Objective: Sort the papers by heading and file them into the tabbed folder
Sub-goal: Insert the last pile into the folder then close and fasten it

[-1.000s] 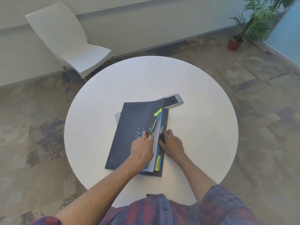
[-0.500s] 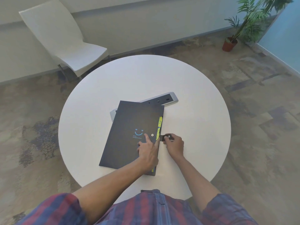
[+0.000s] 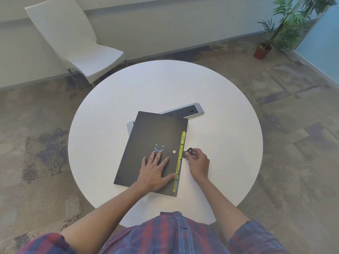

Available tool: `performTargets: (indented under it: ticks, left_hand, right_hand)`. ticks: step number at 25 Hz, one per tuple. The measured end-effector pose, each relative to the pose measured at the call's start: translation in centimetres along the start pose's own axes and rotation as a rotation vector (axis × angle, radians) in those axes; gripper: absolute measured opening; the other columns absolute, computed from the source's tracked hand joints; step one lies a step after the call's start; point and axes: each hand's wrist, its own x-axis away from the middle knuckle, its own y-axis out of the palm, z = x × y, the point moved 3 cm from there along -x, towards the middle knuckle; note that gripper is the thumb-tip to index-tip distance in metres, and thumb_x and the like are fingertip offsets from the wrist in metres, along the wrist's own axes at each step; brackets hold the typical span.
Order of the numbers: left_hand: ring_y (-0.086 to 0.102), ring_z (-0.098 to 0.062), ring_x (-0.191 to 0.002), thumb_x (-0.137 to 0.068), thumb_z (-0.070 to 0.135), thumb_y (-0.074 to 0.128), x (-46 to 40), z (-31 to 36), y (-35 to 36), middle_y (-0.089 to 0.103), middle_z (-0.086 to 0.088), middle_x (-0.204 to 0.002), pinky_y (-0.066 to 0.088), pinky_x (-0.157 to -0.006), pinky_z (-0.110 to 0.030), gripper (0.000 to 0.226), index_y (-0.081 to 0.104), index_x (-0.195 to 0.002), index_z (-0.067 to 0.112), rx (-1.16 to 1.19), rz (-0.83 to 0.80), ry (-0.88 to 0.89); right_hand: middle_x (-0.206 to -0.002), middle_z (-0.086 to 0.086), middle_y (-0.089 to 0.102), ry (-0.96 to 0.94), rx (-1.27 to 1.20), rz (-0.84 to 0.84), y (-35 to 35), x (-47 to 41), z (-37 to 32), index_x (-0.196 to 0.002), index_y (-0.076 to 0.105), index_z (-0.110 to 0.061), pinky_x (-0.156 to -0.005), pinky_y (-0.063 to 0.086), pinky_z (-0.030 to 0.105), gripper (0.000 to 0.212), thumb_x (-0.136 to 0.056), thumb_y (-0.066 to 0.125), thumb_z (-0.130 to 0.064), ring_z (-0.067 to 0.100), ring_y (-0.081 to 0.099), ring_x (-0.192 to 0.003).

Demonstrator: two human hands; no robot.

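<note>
Since a second ago the cover has dropped shut: the tabbed folder (image 3: 150,142) now lies closed and flat on the round white bench (image 3: 220,143), where earlier its front leaf stood lifted with white and blue sheets showing beneath. No loose papers are in sight now; whatever is filed sits hidden under the dark cover. Along its right edge a row of yellow tabs (image 3: 180,158) sticks out, hand-lettered, the top one reading something like "HR", though the rest are too small to make out.

The left hand (image 3: 156,173) has spread out flat, fingers wide, palm pressing on the lower part of the cover just below a small blue smile mark (image 3: 159,148). A silver snap stud (image 3: 174,151) sits on the cover just right of those fingertips. The right hand (image 3: 198,163) is beside the folder's right edge, thumb and fingers pinched narrowly on the dark closure strap (image 3: 189,150), which stands clear of the stud and is not fastened.

A grey power strip (image 3: 190,111) lies behind the folder, its left part tucked under the folder's far corner. Beyond the bench a white chair (image 3: 77,39) stands at the wall, and a potted plant (image 3: 275,33) is off in the far right corner on patterned carpet (image 3: 36,143). A plaid shirt (image 3: 165,235) fills the near edge.
</note>
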Motion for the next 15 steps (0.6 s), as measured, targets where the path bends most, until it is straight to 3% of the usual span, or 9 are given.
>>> performTargets:
  ticks: [5,11,15]
  left_hand:
    - [-0.023,-0.021,-0.150,-0.085,0.074,0.042,-0.2,-1.8,2.3,-0.022,0.006,-0.164,-0.010,-0.115,-0.066,0.090,-0.004,-0.156,0.042,0.039,-0.106,0.048]
    - [-0.028,-0.021,-0.148,-0.086,0.076,0.038,-0.6,-1.9,3.1,-0.029,0.007,-0.161,-0.016,-0.111,-0.065,0.091,-0.013,-0.153,0.043,0.019,-0.116,0.031]
    - [-0.029,-0.019,-0.148,-0.085,0.079,0.035,-0.6,-2.2,3.2,-0.028,0.008,-0.161,-0.017,-0.112,-0.064,0.090,-0.013,-0.153,0.044,0.032,-0.105,0.041]
  right_hand:
    - [-0.108,-0.012,0.073,-0.192,0.370,-0.057,0.7,0.9,-1.1,-0.111,0.073,-0.028,-0.074,0.044,0.025,0.025,-0.091,0.067,-0.041,0.010,0.067,-0.097]
    - [-0.127,-0.004,0.061,-0.398,0.819,-0.227,2.7,0.8,-2.6,-0.124,0.065,-0.027,-0.080,0.049,0.033,0.028,-0.100,0.053,-0.032,0.019,0.059,-0.113]
    - [-0.127,-0.001,0.057,-0.452,0.918,-0.270,3.4,0.8,-2.7,-0.124,0.063,-0.026,-0.077,0.048,0.033,0.029,-0.099,0.049,-0.020,0.022,0.053,-0.115]
